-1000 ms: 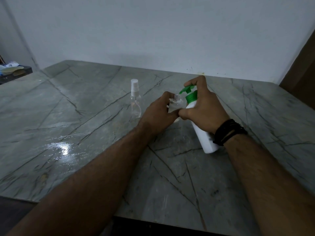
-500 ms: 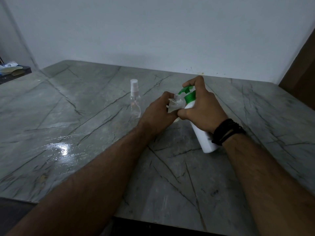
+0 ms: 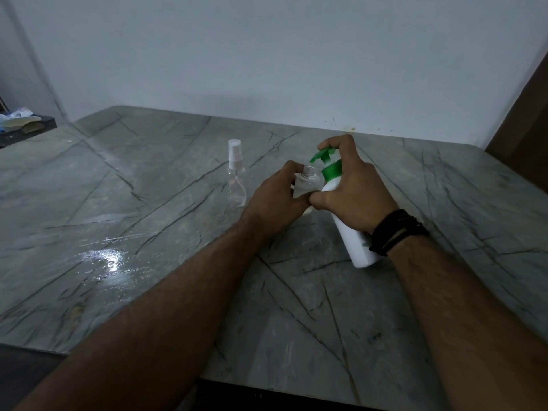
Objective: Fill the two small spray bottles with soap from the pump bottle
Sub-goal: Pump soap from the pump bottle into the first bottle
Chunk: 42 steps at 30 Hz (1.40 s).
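**Grey marble counter, pump bottle tilted over an uncapped spray bottle**

Pale blue-white wall is backing a wide grey marble counter (image 3: pixel 124 221) veined with dark lines, and a wet patch (image 3: pixel 108 259) is glinting on its left part. A dark brown panel is showing at the far right edge.

A tall white plastic pump bottle with a green collar and green pump head (image 3: pixel 345 215) is leaning toward the left, its base resting on the counter. The right hand (image 3: pixel 355 191), wearing a black corded bracelet (image 3: pixel 396 231) at the wrist, is wrapping its grip around the bottle's upper body, with one finger lying on top of the pump head.

The left hand (image 3: pixel 277 200) is closing its grip around a small clear uncapped spray bottle (image 3: pixel 307 180), holding its open neck just under the green nozzle.

A second small clear spray bottle with a white spray cap (image 3: pixel 236 178) is standing upright on the counter, just left of the hands and apart from them.
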Tool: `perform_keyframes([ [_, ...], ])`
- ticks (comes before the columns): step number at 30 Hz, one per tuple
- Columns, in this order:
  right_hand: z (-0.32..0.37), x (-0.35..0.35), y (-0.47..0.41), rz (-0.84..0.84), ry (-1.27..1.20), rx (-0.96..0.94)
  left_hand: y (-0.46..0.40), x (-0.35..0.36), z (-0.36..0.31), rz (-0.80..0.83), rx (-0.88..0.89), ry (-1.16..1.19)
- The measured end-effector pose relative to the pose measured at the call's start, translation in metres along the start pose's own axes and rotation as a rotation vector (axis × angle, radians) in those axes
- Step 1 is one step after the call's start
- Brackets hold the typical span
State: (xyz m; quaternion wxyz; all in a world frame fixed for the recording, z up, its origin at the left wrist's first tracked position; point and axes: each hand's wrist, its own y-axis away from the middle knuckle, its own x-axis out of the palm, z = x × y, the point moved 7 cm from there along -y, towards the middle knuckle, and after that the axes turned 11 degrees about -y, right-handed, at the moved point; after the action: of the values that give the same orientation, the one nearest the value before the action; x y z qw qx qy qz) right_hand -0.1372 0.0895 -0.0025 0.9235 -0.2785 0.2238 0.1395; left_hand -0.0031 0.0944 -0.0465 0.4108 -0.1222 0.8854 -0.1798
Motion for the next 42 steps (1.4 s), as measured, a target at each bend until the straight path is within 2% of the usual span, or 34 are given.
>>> perform_keyframes([
  [42,0.0018,-0.003,0.0004,-0.014,-0.007,0.003,-0.0001,0.0006,-0.0009,0.015,-0.019,-0.007],
])
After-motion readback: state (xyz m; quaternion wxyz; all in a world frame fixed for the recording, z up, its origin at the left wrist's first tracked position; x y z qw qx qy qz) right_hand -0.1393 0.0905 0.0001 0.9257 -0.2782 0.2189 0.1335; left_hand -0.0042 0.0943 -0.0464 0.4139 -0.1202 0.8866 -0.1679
